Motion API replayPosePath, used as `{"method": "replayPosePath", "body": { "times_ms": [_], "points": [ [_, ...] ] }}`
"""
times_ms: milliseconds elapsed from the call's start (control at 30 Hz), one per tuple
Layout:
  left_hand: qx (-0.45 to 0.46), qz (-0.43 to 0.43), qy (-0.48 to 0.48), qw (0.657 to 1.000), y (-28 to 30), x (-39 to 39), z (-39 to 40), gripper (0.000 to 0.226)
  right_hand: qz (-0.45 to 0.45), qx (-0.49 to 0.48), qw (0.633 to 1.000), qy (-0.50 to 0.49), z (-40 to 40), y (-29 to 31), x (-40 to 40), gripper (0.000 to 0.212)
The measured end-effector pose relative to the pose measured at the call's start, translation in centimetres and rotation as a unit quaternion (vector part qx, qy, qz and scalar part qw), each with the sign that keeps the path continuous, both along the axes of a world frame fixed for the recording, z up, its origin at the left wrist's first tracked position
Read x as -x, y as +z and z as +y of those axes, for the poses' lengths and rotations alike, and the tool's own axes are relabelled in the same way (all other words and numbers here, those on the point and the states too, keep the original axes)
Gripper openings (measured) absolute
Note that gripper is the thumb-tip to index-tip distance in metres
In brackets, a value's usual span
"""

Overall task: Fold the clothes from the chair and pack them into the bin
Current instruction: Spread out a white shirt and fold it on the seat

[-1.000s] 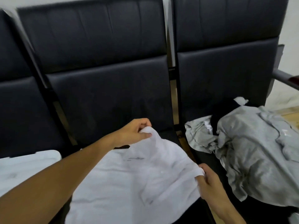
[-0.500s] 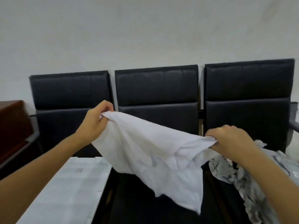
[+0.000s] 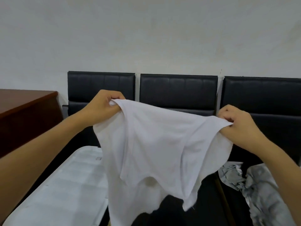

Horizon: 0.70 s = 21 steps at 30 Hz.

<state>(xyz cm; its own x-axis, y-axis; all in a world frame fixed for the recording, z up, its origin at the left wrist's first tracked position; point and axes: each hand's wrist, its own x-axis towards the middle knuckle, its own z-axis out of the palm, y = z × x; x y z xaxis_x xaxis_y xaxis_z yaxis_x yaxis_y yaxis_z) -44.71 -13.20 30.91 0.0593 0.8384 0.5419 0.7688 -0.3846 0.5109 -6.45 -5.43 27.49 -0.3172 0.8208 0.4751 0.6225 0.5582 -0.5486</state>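
Observation:
A white garment (image 3: 153, 150) hangs spread in the air in front of the middle black chair (image 3: 178, 92). My left hand (image 3: 104, 106) is shut on its upper left edge, and my right hand (image 3: 236, 124) pinches its upper right edge. The cloth sags between the two hands and its lower part drapes down over the seat. A heap of grey clothes (image 3: 260, 190) lies on the right chair (image 3: 263, 98), partly behind my right forearm. A white plastic bin lid (image 3: 65, 185) sits at lower left.
Three black chairs stand in a row against a pale wall (image 3: 146, 38); the left chair (image 3: 101, 85) is behind the bin. A brown wooden desk (image 3: 24, 111) stands at the far left.
Both hands have lifted the white garment off the seat and pulled it wider apart. My view has risen from the seats to the chair backs and wall.

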Motion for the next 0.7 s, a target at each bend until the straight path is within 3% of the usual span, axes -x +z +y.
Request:
{"method": "replayPosePath", "body": {
  "times_ms": [167, 233, 400, 467, 533, 600, 700],
  "points": [
    [0.075, 0.042, -0.036, 0.996, -0.4, 1.3, -2.1, 0.007, 0.058, 0.157, 0.982, 0.088, -0.4, 0.6, -1.9, 0.046],
    [0.106, 0.05, -0.066, 0.991, -0.3, 1.5, -3.5, 0.019, 0.049, 0.22, 0.964, 0.14, -0.6, 1.0, -2.6, 0.047],
    [0.172, -0.044, -0.172, 0.969, -1.1, 1.6, -5.3, 0.029, 0.027, 0.333, 0.906, 0.26, 0.2, 0.8, -4.1, 0.012],
    [0.225, -0.07, -0.203, 0.95, -1.4, 2.1, -5.3, 0.047, 0.017, 0.397, 0.869, 0.294, 1.4, -0.1, -5.2, 0.044],
    [0.303, -0.101, -0.226, 0.92, -2.2, 2.6, -4.2, 0.046, 0.039, 0.449, 0.84, 0.302, 2.8, -1.5, -5.6, 0.057],
    [0.363, -0.13, -0.213, 0.898, -3.9, 2.9, -2.1, 0.032, 0.046, 0.463, 0.841, 0.277, 4.7, -3.5, -5.2, 0.054],
    [0.379, -0.095, -0.12, 0.913, -8.5, 2.8, 3.1, 0.017, 0.024, 0.468, 0.862, 0.193, 8.1, -7.7, -3.4, 0.038]
  ]
}}
